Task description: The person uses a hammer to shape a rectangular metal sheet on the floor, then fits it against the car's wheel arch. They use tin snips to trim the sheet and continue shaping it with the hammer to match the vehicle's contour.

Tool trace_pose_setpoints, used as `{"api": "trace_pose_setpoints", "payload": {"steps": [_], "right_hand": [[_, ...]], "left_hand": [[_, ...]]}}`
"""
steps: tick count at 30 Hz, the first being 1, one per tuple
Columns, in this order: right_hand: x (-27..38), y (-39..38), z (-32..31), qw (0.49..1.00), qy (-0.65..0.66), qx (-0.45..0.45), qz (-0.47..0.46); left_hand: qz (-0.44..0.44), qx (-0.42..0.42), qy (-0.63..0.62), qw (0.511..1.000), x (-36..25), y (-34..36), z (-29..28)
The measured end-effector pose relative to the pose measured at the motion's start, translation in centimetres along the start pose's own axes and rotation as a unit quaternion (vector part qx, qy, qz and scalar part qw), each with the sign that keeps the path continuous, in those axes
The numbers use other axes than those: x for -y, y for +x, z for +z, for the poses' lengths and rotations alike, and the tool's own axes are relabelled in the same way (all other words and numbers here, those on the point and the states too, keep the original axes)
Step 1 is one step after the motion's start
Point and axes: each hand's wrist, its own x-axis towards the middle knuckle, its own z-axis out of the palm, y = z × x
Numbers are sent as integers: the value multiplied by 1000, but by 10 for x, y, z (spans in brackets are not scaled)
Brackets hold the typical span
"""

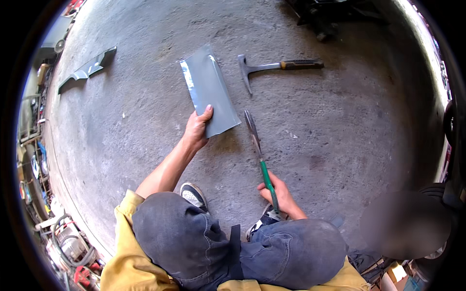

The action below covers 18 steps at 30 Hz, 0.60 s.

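Note:
My left hand (198, 128) grips a flat grey sheet metal piece (208, 87) by its lower left edge, thumb on top. The piece is roughly rectangular, with a shiny bent strip along its left side. In my right hand (280, 193) are tin snips (253, 133) with green handles, held by the grips with the dark blades pointing away from me. The blades look closed and stand apart from the sheet. Beyond them a hammer (281, 65) with a pointed head and a dark brown grip lies on the floor.
A bent grey metal offcut (88, 70) lies on the concrete floor (160, 29) at the far left. Dark machinery (330, 17) stands at the far right. Cluttered shelves and tools line the left edge. My shoes (194, 195) are close below my hands. A blurred round shape (407, 225) sits at lower right.

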Motion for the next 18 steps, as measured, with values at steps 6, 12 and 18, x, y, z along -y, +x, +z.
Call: {"api": "trace_pose_setpoints", "payload": {"steps": [6,12,18], "right_hand": [[5,-1,-25,907,-409,-98,-17],[92,54,-99,784,-590,-84,-171],[131,196,-171,607,-661,-302,-322]], "left_hand": [[12,-94,116,989,-2,5,-10],[56,-172,400,899,-30,19,-60],[-31,-179,609,772,-63,19,-49]]}}
